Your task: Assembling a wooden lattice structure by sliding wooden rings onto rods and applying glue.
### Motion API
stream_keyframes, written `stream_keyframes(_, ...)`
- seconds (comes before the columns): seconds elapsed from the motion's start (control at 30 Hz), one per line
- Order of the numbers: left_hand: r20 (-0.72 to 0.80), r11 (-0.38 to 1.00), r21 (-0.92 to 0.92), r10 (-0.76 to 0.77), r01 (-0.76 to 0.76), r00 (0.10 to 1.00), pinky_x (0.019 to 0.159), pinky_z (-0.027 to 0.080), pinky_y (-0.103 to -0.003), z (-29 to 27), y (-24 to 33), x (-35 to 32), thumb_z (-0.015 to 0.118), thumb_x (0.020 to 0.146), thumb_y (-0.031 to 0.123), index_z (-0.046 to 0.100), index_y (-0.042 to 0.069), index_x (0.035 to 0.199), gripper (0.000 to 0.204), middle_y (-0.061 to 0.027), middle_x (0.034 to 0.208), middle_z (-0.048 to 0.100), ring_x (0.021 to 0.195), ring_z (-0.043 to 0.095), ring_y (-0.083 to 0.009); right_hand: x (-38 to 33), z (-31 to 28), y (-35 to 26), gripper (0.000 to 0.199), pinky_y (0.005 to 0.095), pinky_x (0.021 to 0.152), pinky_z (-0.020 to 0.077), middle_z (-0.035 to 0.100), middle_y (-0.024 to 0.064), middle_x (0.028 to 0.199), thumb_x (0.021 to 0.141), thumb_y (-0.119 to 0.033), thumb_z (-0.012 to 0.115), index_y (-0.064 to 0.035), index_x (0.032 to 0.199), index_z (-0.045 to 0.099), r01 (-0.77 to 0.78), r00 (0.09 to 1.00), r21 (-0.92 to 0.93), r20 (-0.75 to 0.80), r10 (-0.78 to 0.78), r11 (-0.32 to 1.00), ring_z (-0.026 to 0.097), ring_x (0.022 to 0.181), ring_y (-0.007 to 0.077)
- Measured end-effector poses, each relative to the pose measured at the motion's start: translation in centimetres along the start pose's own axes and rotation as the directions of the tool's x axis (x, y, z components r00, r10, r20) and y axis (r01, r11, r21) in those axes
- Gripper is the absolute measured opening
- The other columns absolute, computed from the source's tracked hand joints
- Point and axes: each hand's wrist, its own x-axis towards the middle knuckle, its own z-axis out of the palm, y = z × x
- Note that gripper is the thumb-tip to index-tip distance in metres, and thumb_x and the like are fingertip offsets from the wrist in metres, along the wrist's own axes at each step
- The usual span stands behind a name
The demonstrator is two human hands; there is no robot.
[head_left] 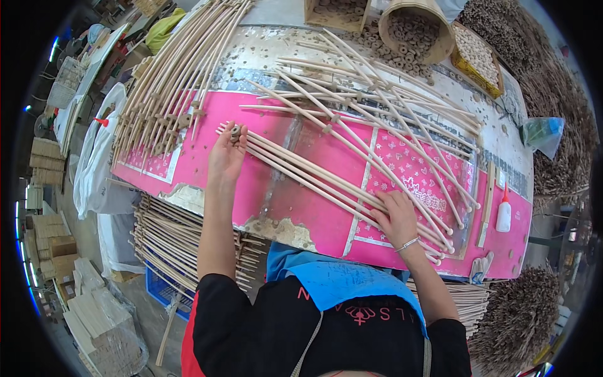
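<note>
White glue bottle (504, 213), red cap, right table edge; cardboard boxes (55, 251) stacked far left.

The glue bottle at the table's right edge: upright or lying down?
Lying down. The white glue bottle rests flat on the pink table cover, red nozzle pointing toward the far side.

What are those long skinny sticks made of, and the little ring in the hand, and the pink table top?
The sticks look like bare pale wood or rattan: matte, tan, unpainted. The small ring at the left hand looks like the same raw wood, though it is too small to be sure. The pink cover seems to be plastic sheet: glossy, printed, peeling at its edge.
</note>
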Motion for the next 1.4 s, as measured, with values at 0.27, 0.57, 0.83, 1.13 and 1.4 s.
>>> stream_keyframes(0.27,0.056,0.981,0.147,0.119,-0.126,0.991,0.076,0.059,-0.024,-1.0,0.5,-1.6,0.052,0.107,0.016,0.060,0.003,0.131,0.029,-0.0104,0.112,0.070,0.095,0.070,-0.0166,1.5,-0.1,1.7,0.017,0.0443,0.068,0.0499,0.063,0.0117,0.085,0.089,-0.020,0.067,-0.0054,0.093,0.061,-0.095,0.980,0.107,0.186,0.074,0.990,0.064,0.080,0.0330)
stream_keyframes(0.57,0.072,0.972,0.157,0.165,-0.175,0.984,0.067,0.056,-0.020,-0.8,1.1,0.5,0.054,0.106,0.032,0.061,0.004,0.134,0.040,-0.0033,0.102,0.069,0.083,0.067,-0.0102,2.2,-3.9,2.8,0.010,0.0204,0.054,0.0405,0.062,-0.0009,0.072,0.099,-0.009,0.061,-0.0010,0.104,0.062,-0.433,0.888,0.616,0.417,0.194,0.658,0.052,0.060,0.0033)
stream_keyframes(0.83,-0.009,0.983,0.059,0.174,-0.173,0.985,0.062,0.054,-0.021,-0.5,2.6,2.8,0.056,0.105,0.035,0.069,0.005,0.123,0.037,-0.0007,0.090,0.067,0.076,0.064,-0.0092,0.1,-4.9,3.2,0.010,0.0199,0.054,0.0387,0.064,-0.0007,0.073,0.099,-0.009,0.063,-0.0008,0.105,0.063,-0.480,0.865,0.584,0.440,0.241,0.655,0.053,0.060,0.0025)
stream_keyframes(1.13,-0.005,0.973,0.145,0.182,-0.179,0.983,0.059,0.052,-0.019,0.3,2.4,2.7,0.059,0.103,0.036,0.071,0.004,0.120,0.038,-0.0004,0.082,0.065,0.070,0.061,-0.0073,-0.4,-4.8,3.7,0.011,0.0197,0.054,0.0381,0.064,-0.0011,0.073,0.099,-0.010,0.062,-0.0012,0.106,0.064,-0.477,0.866,0.597,0.442,0.232,0.645,0.051,0.060,0.0023)
stream_keyframes(1.4,0.009,0.978,0.150,0.146,-0.145,0.989,0.056,0.050,-0.017,1.4,2.2,1.7,0.062,0.102,0.035,0.071,0.002,0.119,0.039,0.0008,0.081,0.061,0.070,0.058,-0.0069,-0.1,-4.8,3.4,0.011,0.0192,0.053,0.0374,0.063,-0.0011,0.074,0.100,-0.010,0.061,-0.0018,0.107,0.063,-0.473,0.869,0.601,0.440,0.227,0.644,0.051,0.059,0.0024)
